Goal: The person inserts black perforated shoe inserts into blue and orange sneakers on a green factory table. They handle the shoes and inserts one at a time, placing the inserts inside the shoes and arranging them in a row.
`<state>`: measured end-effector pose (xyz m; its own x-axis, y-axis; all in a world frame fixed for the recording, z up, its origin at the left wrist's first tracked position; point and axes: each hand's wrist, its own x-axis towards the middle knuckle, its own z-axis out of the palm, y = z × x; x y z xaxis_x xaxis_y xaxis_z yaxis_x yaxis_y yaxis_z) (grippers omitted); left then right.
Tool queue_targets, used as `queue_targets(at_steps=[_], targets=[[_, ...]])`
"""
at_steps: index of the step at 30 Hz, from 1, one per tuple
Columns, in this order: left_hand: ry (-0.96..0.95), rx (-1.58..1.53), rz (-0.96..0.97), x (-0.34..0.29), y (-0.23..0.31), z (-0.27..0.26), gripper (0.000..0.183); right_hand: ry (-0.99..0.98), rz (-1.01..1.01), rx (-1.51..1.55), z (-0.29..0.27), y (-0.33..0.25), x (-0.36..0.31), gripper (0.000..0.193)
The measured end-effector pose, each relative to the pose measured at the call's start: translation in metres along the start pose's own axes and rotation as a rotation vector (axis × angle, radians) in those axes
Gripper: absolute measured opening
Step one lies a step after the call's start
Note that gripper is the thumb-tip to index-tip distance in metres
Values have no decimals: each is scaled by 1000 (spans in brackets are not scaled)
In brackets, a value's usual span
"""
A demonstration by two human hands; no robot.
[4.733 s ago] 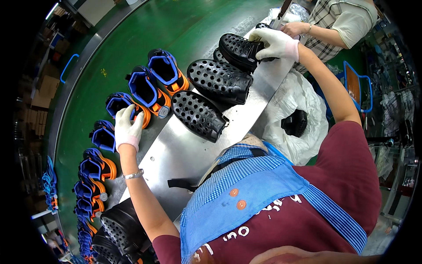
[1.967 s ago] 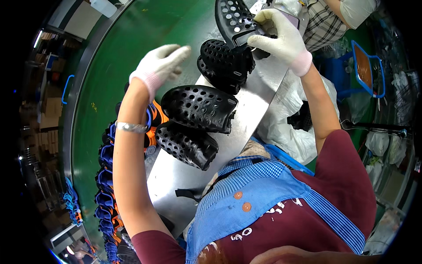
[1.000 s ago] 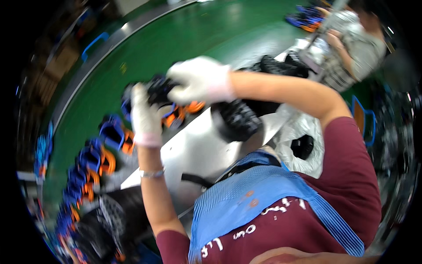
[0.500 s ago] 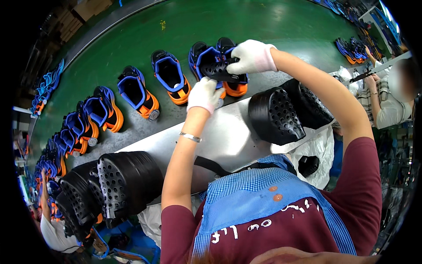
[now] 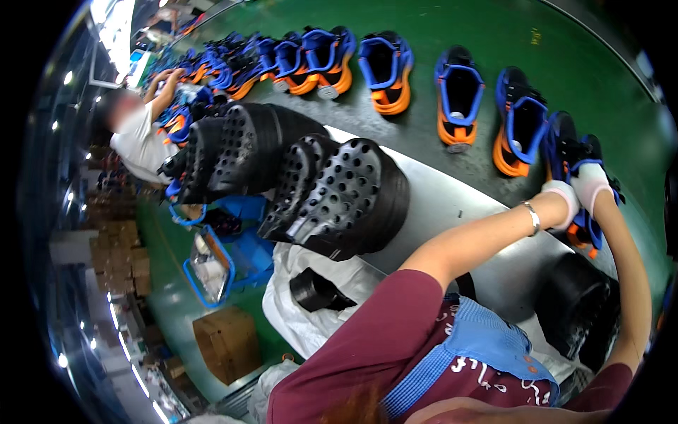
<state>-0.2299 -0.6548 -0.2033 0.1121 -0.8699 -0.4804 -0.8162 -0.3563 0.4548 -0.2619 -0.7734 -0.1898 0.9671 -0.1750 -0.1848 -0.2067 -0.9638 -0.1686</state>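
Both my hands wear white gloves and meet at a black, blue and orange sneaker [image 5: 590, 148] at the right end of a row on the table. My left hand [image 5: 560, 201] is closed on the side of this sneaker near its heel. Over the shoe's opening, my right hand [image 5: 590, 185] reaches in, its fingers hidden inside. The black perforated piece seen earlier does not show now. Just left of my hands stands another matching sneaker [image 5: 519, 164].
Nested stacks of black perforated, foot-shaped pieces [image 5: 346, 198] lie on a silver metal ledge [image 5: 441, 205]; another stack [image 5: 573, 300] is below my hands. A white bag [image 5: 282, 286], blue basket [image 5: 212, 283] and cardboard box [image 5: 227, 344] sit lower left. Another person [image 5: 145, 145] works far left.
My view has swung left, so my hands now appear at the right. My right hand has gone from gripping the black perforated piece above the shoe to inside its opening.
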Motion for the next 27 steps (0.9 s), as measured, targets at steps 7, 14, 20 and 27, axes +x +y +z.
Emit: queue_targets(at_steps=[7, 14, 20, 27], targets=[[95, 28, -27, 13, 0, 7, 30, -76, 25, -249, 31, 16, 37, 19], [213, -25, -32, -14, 1, -2, 49, -239, 54, -85, -39, -27, 14, 25], [169, -50, -140, -37, 15, -17, 44, 30, -31, -94, -127, -24, -102, 38], [376, 14, -69, -25, -33, -5, 39, 634, 393, -63, -169, 94, -342, 33]])
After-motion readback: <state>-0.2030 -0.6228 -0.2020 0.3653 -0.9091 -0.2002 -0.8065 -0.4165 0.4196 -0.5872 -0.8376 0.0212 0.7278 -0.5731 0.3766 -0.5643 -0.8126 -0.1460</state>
